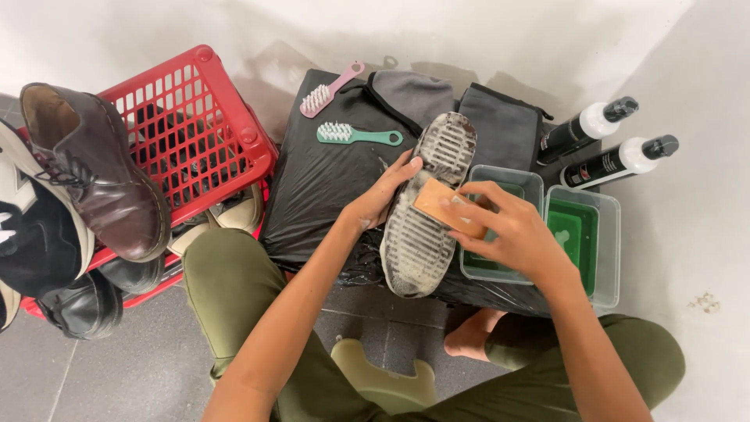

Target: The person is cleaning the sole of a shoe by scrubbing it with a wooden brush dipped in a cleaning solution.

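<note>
With the left hand (383,195) gripping the upturned shoe (428,205) over the black plastic sheet (312,195), the right hand (508,234) presses a wooden-backed brush (447,206) on its sole, foamy and seemingly mid-scrub, dirt remaining.

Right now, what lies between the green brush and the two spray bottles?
In the head view, the shoe's toe and a folded grey cloth lie between the green brush and the spray bottles.

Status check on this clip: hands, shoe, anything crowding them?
Left hand grips upturned shoe, sole up. Right hand presses tan brush block on sole. Two green-water tubs right beside right hand.
</note>
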